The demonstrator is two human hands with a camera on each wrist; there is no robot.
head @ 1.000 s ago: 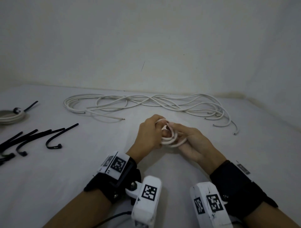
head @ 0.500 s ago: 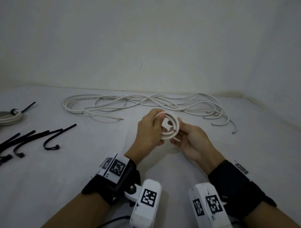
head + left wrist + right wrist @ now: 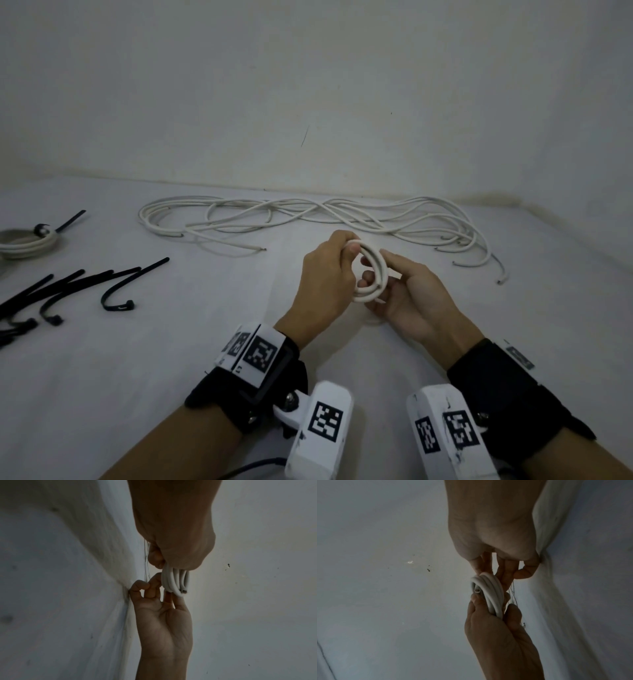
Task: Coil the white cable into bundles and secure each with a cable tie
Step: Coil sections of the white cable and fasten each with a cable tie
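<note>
White cable coil [image 3: 371, 272] pinched in my left hand [image 3: 325, 274], right fingers [image 3: 368, 282] hooked through; untied, it springs open if grip slackens, ties [image 3: 116, 291] at 9 o'clock.

No readable text; only coded square markers on wrist mounts [image 3: 329, 423].

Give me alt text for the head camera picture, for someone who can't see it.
Two hands hold a small coil of white cable above a white table, the left hand gripping it, the right hand steadying it. Loose white cable lies behind; black cable ties and a tied bundle lie left.
</note>
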